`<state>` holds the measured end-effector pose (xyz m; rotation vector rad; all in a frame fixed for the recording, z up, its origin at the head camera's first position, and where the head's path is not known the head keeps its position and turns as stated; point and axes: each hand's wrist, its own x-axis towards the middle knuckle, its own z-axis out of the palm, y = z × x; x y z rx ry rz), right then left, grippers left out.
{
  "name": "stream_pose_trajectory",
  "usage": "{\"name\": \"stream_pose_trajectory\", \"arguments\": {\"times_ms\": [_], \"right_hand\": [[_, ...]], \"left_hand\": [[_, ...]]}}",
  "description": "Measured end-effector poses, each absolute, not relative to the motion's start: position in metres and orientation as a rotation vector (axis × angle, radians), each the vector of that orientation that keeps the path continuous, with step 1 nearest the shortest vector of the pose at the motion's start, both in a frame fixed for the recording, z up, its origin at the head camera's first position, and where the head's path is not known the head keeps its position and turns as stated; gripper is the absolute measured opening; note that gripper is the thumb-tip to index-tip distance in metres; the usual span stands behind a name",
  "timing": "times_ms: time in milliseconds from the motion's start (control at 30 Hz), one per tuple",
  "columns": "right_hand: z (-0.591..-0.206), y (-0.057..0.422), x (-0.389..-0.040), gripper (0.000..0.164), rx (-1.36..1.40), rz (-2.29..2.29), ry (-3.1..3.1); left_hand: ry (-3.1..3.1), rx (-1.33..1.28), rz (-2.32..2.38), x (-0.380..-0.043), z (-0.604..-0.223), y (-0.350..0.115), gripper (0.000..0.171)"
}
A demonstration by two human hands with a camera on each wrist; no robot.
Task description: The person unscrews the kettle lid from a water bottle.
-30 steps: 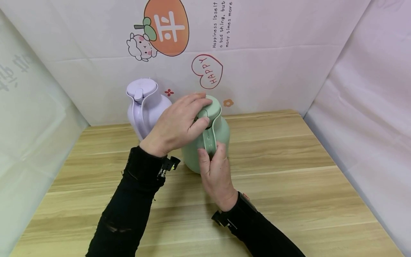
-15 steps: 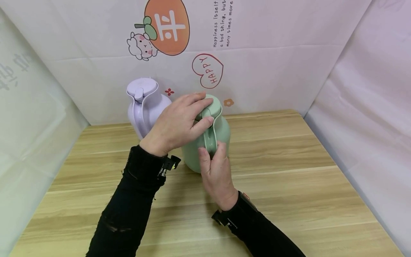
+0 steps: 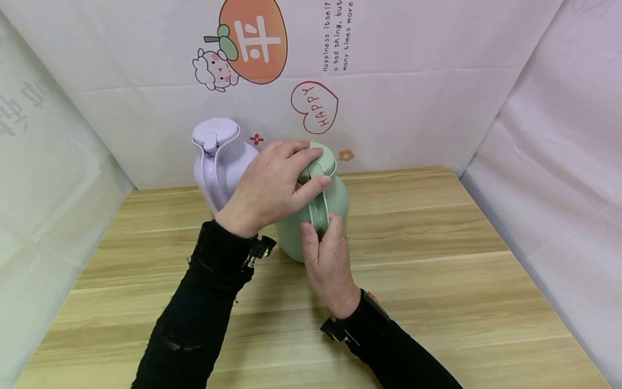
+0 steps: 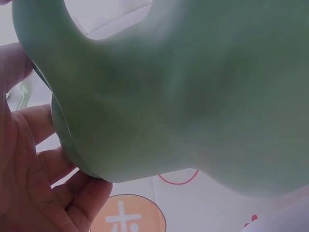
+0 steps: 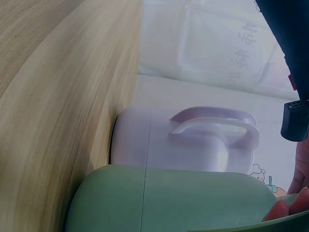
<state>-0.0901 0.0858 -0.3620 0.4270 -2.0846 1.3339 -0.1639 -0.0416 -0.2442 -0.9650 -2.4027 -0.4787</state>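
Observation:
A green thermos jug (image 3: 293, 237) stands upright on the wooden table. My left hand (image 3: 272, 186) reaches over its lid (image 3: 328, 159), fingers bent on the lid, thumb lying across the top of the handle. In the left wrist view the fingertips (image 4: 65, 162) touch the lid's edge beside the jug's neck. Lower down, my right hand (image 3: 331, 270) grips the handle (image 3: 319, 212), thumb on the left side. The right wrist view looks along the green body (image 5: 207, 195); the right hand's own grip is out of sight there.
A purple thermos jug (image 3: 235, 165) stands just behind and left of the green one, partly covered by the left hand. White cloth (image 3: 413, 119) with printed drawings closes off the back and sides. The wooden table (image 3: 437, 281) extends to the right and front.
My left thumb has slid rightward across the handle's top, and the lid appears turned slightly under the left hand. The right hand and the green jug's body stay in place.

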Motion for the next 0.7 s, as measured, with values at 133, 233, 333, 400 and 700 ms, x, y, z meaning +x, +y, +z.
{"name": "stream_pose_trajectory", "arguments": {"times_ms": [133, 233, 333, 400, 700], "right_hand": [[-0.3624, 0.0859, -0.0902, 0.032, 0.434, 1.334, -2.081], [-0.3625, 0.0861, -0.0903, 0.032, 0.436, 1.334, -2.083], [-0.3627, 0.086, -0.0902, 0.032, 0.432, 1.33, -2.084], [-0.3628, 0.086, -0.0902, 0.033, 0.43, 1.328, -2.083], [-0.363, 0.0862, -0.0903, 0.033, 0.426, 1.321, -2.085]], "left_hand": [[-2.398, -0.934, -0.459, -0.1636, -0.2438, -0.04, 0.061], [-2.398, -0.915, -0.443, -0.1632, -0.2433, -0.0387, 0.061], [-2.39, -0.894, -0.418, -0.1632, -0.2435, -0.0374, 0.062], [-2.378, -0.88, -0.398, -0.1632, -0.2436, -0.0364, 0.063], [-2.361, -0.805, -0.342, -0.1636, -0.2446, -0.0315, 0.068]]}}
